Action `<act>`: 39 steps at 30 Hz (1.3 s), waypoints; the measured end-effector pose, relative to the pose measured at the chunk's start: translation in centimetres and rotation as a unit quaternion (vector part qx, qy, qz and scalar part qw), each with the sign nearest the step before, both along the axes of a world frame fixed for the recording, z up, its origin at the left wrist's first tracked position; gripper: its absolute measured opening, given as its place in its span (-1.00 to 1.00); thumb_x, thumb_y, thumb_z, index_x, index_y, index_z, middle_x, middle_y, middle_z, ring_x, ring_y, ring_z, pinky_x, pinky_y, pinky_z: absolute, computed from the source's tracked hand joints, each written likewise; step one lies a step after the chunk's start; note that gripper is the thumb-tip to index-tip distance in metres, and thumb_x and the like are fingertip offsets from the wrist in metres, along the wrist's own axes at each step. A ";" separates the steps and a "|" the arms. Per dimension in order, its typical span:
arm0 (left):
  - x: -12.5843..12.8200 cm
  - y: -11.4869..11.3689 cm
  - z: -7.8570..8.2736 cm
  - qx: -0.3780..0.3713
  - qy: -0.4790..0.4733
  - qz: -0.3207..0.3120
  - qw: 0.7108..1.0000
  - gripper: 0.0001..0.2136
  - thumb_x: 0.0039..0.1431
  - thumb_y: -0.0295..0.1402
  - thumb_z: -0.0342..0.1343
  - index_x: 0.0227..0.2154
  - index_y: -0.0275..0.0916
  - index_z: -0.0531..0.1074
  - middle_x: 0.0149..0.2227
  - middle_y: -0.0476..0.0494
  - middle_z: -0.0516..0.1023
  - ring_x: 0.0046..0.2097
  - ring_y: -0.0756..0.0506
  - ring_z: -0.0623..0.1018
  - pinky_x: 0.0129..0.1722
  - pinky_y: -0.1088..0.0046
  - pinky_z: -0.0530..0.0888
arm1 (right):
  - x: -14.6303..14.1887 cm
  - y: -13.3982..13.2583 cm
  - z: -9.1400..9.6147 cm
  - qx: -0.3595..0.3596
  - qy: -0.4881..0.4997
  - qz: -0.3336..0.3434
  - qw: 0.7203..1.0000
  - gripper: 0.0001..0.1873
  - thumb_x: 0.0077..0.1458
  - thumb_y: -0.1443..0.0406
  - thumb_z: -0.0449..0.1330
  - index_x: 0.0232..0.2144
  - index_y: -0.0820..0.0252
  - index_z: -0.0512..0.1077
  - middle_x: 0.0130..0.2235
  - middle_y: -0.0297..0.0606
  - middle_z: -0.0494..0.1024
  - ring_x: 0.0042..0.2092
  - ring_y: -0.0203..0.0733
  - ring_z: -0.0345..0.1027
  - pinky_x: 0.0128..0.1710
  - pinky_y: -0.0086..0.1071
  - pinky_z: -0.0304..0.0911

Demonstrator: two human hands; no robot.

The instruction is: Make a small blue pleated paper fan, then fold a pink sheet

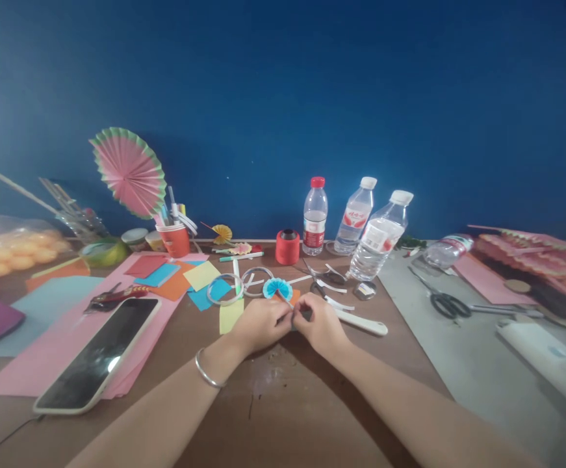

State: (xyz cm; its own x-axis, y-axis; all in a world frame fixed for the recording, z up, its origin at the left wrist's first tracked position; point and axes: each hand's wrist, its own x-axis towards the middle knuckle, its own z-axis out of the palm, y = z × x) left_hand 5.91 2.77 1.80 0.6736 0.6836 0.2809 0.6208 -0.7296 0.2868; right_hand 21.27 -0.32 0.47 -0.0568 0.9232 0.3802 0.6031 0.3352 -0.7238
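My left hand point(259, 323) and my right hand point(320, 324) meet at the middle of the brown table point(283, 403), fingertips pinched together on the thin stick of a small blue paper fan point(277, 287). The pleated blue fan with a pink centre sticks up just beyond my fingers. A silver bangle point(206, 372) circles my left wrist. A yellow sticky note point(231, 315) lies just left of my left hand, and a white-handled tool point(360, 321) lies right of my right hand.
A phone point(98, 354) rests on pink paper point(63, 344) at left. Coloured paper squares, tape rings point(225, 289), a red cup of pens point(175, 239), a large pink fan point(129, 170), red thread point(287, 247), three water bottles point(360, 224) and scissors point(446, 303) surround the hands.
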 end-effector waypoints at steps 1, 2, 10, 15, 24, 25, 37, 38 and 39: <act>-0.3 0.0 0.0 0.008 0.002 -0.004 1.000 -0.80 0.08 -0.44 -0.08 -0.62 -0.25 0.30 -0.58 -0.02 0.38 -0.48 -0.01 0.38 -0.46 0.51 0.21 | 0.1 0.1 0.0 -0.006 0.000 0.000 1.000 -0.95 -0.12 0.40 0.06 -0.55 0.21 0.31 -0.50 -0.35 0.38 -0.43 -0.28 0.24 -0.44 -0.46 0.11; -0.6 0.1 0.0 0.014 0.001 -0.004 1.000 -0.80 0.07 -0.46 -0.08 -0.63 -0.24 0.29 -0.59 -0.01 0.36 -0.49 0.00 0.37 -0.47 0.50 0.20 | 0.2 0.2 0.0 -0.016 0.002 -0.007 1.000 -0.94 -0.13 0.42 0.05 -0.57 0.21 0.30 -0.51 -0.36 0.37 -0.45 -0.29 0.23 -0.45 -0.46 0.10; -2.2 1.4 0.4 0.016 -0.025 0.022 0.999 -0.79 0.07 -0.48 -0.10 -0.63 -0.25 0.29 -0.60 0.00 0.35 -0.50 0.01 0.34 -0.47 0.50 0.19 | 0.0 0.4 0.4 -0.019 0.073 -0.032 0.997 -0.90 0.00 0.37 0.01 -0.42 0.22 0.33 -0.42 -0.31 0.40 -0.40 -0.26 0.27 -0.41 -0.43 0.18; -2.0 1.5 0.2 -0.031 -0.045 0.014 0.998 -0.81 0.10 -0.46 -0.10 -0.54 -0.25 0.36 -0.53 -0.04 0.44 -0.44 -0.02 0.42 -0.43 0.51 0.24 | -1.1 0.3 0.4 -0.027 0.065 0.022 0.997 -0.83 0.00 0.38 0.02 -0.35 0.21 0.39 -0.32 -0.24 0.46 -0.28 -0.20 0.31 -0.29 -0.36 0.20; -2.1 1.8 0.0 -0.096 -0.104 0.048 0.989 -0.78 0.12 -0.39 -0.12 -0.57 -0.23 0.35 -0.56 0.01 0.41 -0.47 0.00 0.39 -0.47 0.55 0.20 | -2.3 2.6 -0.4 -0.104 0.098 -0.048 0.989 -0.87 -0.10 0.33 0.03 -0.57 0.22 0.36 -0.52 -0.33 0.43 -0.42 -0.22 0.27 -0.40 -0.44 0.15; -2.1 1.8 0.1 -0.107 -0.117 0.061 0.985 -0.77 0.13 -0.38 -0.12 -0.57 -0.23 0.35 -0.57 0.02 0.40 -0.47 0.00 0.39 -0.49 0.56 0.19 | -2.6 2.8 -0.4 -0.107 0.099 -0.064 0.987 -0.87 -0.12 0.33 0.03 -0.58 0.22 0.35 -0.53 -0.33 0.42 -0.43 -0.22 0.27 -0.40 -0.44 0.14; -2.0 2.1 0.3 -0.219 -0.165 0.094 0.957 -0.81 0.10 -0.31 -0.06 -0.46 -0.19 0.43 -0.51 0.07 0.47 -0.45 0.02 0.39 -0.48 0.57 0.18 | -2.4 2.6 0.4 -0.129 0.058 -0.026 0.990 -0.89 -0.04 0.32 0.02 -0.56 0.19 0.28 -0.54 -0.40 0.35 -0.45 -0.29 0.19 -0.43 -0.48 0.05; -2.0 2.1 0.3 -0.220 -0.160 0.098 0.957 -0.81 0.11 -0.31 -0.07 -0.47 -0.19 0.43 -0.51 0.07 0.46 -0.45 0.02 0.39 -0.49 0.57 0.18 | -2.4 2.6 0.5 -0.129 0.050 -0.022 0.990 -0.90 -0.04 0.33 0.02 -0.56 0.19 0.28 -0.53 -0.40 0.36 -0.45 -0.29 0.19 -0.43 -0.48 0.05; -1.9 2.1 0.3 -0.222 -0.155 0.101 0.957 -0.81 0.11 -0.31 -0.07 -0.47 -0.19 0.43 -0.51 0.07 0.47 -0.46 0.02 0.39 -0.49 0.57 0.18 | -2.3 2.7 0.6 -0.128 0.042 -0.020 0.991 -0.90 -0.05 0.33 0.02 -0.56 0.19 0.28 -0.53 -0.40 0.36 -0.45 -0.29 0.20 -0.42 -0.49 0.05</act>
